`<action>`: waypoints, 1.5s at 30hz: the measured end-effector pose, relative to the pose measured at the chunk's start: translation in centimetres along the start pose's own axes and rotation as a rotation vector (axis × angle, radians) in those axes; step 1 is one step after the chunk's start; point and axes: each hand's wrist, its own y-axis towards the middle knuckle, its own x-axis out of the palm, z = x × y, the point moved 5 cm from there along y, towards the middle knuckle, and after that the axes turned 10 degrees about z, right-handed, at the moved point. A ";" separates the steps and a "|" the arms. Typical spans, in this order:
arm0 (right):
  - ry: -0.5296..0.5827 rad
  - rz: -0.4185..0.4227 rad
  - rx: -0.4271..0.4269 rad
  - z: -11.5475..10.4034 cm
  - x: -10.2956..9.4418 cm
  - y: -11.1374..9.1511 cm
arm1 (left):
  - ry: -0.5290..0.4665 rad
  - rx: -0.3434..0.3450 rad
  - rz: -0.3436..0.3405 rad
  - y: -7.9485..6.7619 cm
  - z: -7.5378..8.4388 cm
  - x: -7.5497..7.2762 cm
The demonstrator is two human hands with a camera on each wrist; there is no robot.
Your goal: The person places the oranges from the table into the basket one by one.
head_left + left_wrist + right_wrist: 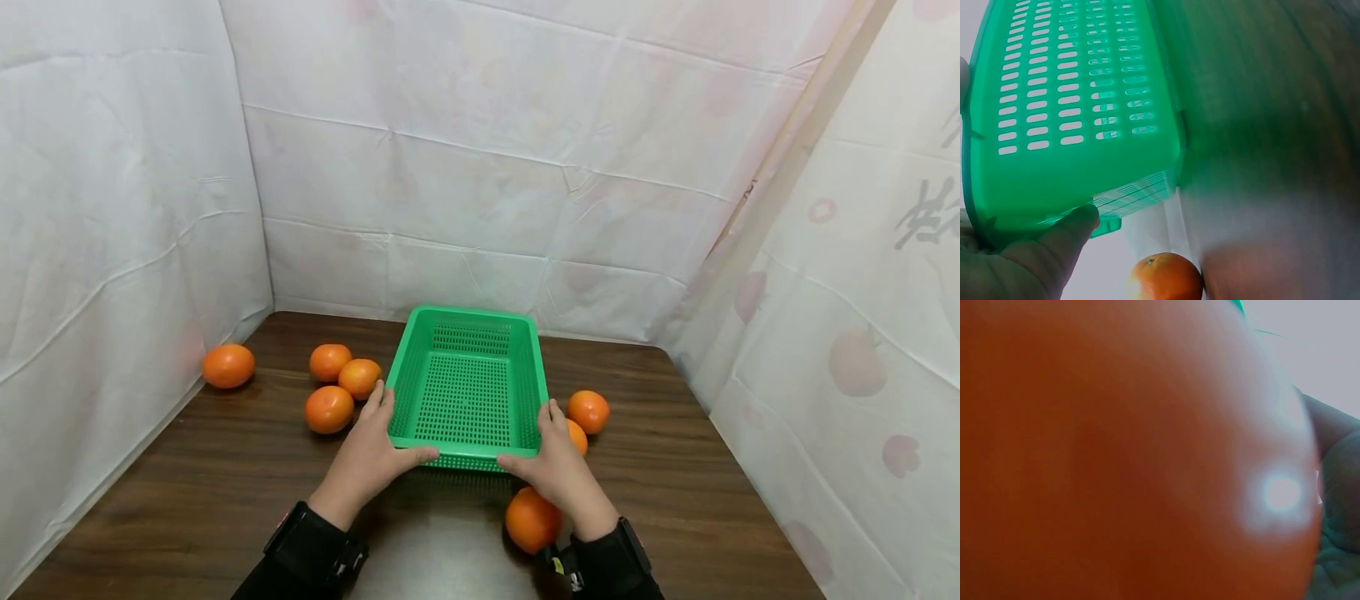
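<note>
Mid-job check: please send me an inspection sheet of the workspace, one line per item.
Surface: dark wood-grain table, glossy near the front.
Job's things: green basket, perforated; four orange fruits to its left, three more to its right, one of them close to the right wrist.
Clutter: nothing seen.
Grippers: left hand and right hand grip the basket's near corners, thumbs at the near rim.
Cables: nothing seen.
Surroundings: pale sheets behind and on both sides, creased; lettering on the right one.
</note>
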 end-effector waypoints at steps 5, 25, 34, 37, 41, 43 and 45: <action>0.019 -0.004 0.002 0.3 0.0 0.0 | -0.019 -0.043 -0.023 0.1 0.0 0.0; 0.041 -0.014 -0.004 0.5 -0.5 -0.2 | -0.002 -0.067 -0.008 0.0 0.3 -0.1; -0.119 0.121 0.007 0.4 -3.9 -2.4 | 0.007 -0.054 0.004 -0.2 0.5 0.0; -0.150 0.170 0.018 0.5 -4.9 -3.2 | 0.008 -0.051 0.008 -0.3 0.6 0.0; -0.165 0.209 -0.013 0.2 -5.7 -4.3 | 0.000 -0.052 0.010 -0.4 0.6 0.0; -0.151 0.202 -0.072 0.0 -5.6 -4.8 | -0.002 -0.054 0.008 -0.4 0.5 0.0; -0.130 0.169 -0.169 -0.3 -5.3 -5.2 | -0.001 -0.056 0.004 -0.4 0.5 0.0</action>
